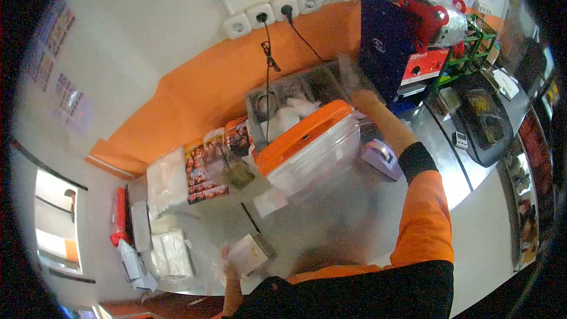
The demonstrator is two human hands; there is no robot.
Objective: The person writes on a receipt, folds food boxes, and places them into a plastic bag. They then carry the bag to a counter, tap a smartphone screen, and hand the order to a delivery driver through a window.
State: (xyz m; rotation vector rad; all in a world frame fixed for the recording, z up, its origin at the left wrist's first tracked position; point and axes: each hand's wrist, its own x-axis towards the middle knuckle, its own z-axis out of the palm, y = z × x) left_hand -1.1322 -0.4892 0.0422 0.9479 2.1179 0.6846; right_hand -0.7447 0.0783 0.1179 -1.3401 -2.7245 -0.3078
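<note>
My left hand (230, 269) is low in the view, closed on the edge of a small white box (249, 256) with yellowish marks on its face. A thin, clear plastic bag (207, 267) hangs beside that hand. With the arm stretched out, my right hand (363, 99) is behind the far right end of a clear plastic container (319, 162) with an orange lid (304, 136). It is close to the right end of a grey compartment tray (257, 106). Motion smears its fingers, and I cannot make out whether they hold anything.
A purple tape dispenser (381, 159) stands right of the container. Printed flyers (204, 171), a greenish holder (238, 174) and plastic bag stacks (171, 254) lie left. Cords hang from wall sockets (260, 16). A dark blue machine (381, 47) stands at the back right.
</note>
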